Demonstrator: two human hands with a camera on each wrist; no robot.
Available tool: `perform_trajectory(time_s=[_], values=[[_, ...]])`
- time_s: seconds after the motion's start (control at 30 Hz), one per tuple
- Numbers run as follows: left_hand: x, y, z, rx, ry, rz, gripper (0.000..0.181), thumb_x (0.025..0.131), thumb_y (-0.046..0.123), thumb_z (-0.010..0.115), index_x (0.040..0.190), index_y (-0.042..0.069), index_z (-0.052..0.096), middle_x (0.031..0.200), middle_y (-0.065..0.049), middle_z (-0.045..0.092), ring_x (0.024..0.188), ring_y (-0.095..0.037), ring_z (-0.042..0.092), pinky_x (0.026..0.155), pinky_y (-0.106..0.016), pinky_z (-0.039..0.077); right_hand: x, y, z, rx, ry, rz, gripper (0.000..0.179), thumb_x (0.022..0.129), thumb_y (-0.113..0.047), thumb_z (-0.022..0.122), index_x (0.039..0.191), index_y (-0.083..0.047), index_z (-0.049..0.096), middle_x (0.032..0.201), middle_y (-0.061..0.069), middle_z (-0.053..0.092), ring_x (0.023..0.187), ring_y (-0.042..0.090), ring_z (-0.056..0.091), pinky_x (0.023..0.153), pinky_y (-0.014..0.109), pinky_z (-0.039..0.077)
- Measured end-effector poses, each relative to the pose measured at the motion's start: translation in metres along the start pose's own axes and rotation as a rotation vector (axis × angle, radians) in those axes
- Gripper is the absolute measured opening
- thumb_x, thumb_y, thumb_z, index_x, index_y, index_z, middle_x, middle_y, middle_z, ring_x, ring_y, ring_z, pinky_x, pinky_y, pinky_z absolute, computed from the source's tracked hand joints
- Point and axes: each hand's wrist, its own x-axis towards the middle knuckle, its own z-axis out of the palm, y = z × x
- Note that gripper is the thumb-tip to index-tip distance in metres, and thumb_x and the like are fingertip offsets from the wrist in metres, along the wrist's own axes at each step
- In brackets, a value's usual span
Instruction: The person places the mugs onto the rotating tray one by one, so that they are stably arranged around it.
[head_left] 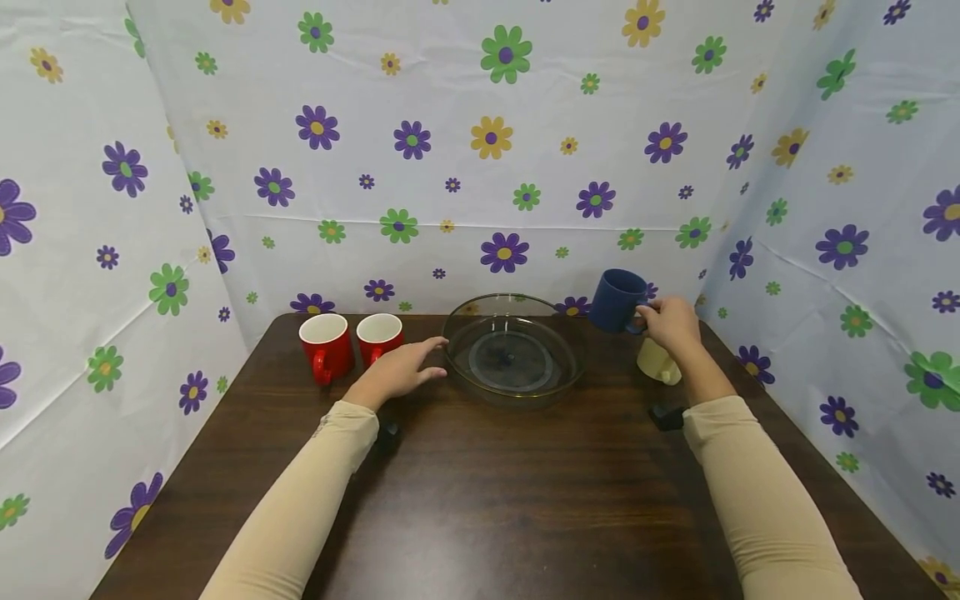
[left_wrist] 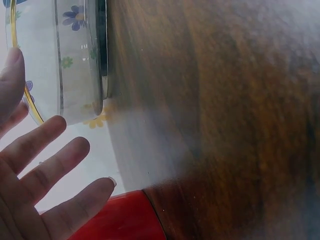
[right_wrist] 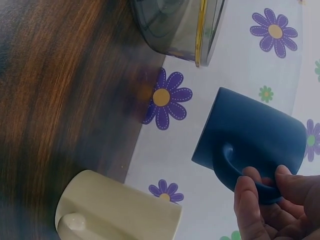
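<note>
By its handle, my right hand (head_left: 672, 327) holds a blue mug (head_left: 617, 302) up off the table, to the right of a glass bowl; the fingers (right_wrist: 247, 202) curl round the handle in the right wrist view. A cream mug (right_wrist: 120, 207) stands on the table below that hand. The clear round glass bowl (head_left: 512, 385) has a gold-tinted rim. My left hand (head_left: 397, 369) is at the bowl's left side with its fingers (left_wrist: 67, 155) spread; whether it touches the rim I cannot tell. Two red mugs, one nearer the edge (head_left: 330, 348) and one partly behind the left hand (head_left: 378, 332), stand at the left.
The dark wooden table (head_left: 495, 508) reaches back to a white cloth (head_left: 450, 183) printed with flowers, which also hangs at the left and right. Dark devices are strapped under both wrists.
</note>
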Motion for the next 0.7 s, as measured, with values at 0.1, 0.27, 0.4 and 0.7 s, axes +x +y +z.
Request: perform_trajectory(time_s=[0.1, 0.27, 0.4, 0.7], values=[[0.0003, 0.0002, 0.0004, 0.000, 0.003, -0.003, 0.068, 0.097, 0.042, 0.067, 0.154, 0.016, 0.041, 0.154, -0.013, 0.048, 0.138, -0.033, 0.049, 0.111, -0.055, 0.042, 0.0015, -0.0001, 0.0002, 0.002, 0.001, -0.005, 0.045, 0.107, -0.028, 0.052, 0.127, 0.011, 0.063, 0.100, 0.020, 0.075, 0.080, 0.026, 0.074, 0.064, 0.030, 0.053], [0.0008, 0.0002, 0.0016, 0.001, 0.006, -0.002, 0.068, 0.097, 0.042, 0.067, 0.155, 0.016, 0.041, 0.153, -0.013, 0.049, 0.138, -0.032, 0.050, 0.110, -0.055, 0.043, 0.0037, -0.0004, -0.0001, -0.018, 0.009, -0.029, 0.041, 0.108, -0.026, 0.051, 0.120, 0.009, 0.068, 0.099, 0.020, 0.075, 0.079, 0.027, 0.073, 0.062, 0.029, 0.050], [-0.0002, -0.0006, 0.0025, -0.003, 0.011, -0.004, 0.068, 0.097, 0.041, 0.068, 0.155, 0.017, 0.041, 0.152, -0.012, 0.050, 0.137, -0.032, 0.051, 0.110, -0.054, 0.043, 0.0046, -0.0018, -0.0014, -0.040, 0.001, -0.045, 0.040, 0.108, -0.026, 0.051, 0.118, 0.008, 0.069, 0.097, 0.020, 0.076, 0.080, 0.031, 0.073, 0.064, 0.032, 0.050], [-0.0018, 0.0000, 0.0021, -0.007, 0.003, -0.014, 0.069, 0.097, 0.042, 0.067, 0.155, 0.017, 0.040, 0.153, -0.012, 0.049, 0.137, -0.033, 0.051, 0.110, -0.055, 0.043, 0.0056, -0.0054, -0.0038, -0.048, 0.004, -0.062, 0.040, 0.108, -0.027, 0.052, 0.114, 0.007, 0.071, 0.096, 0.019, 0.076, 0.079, 0.029, 0.072, 0.069, 0.036, 0.050]])
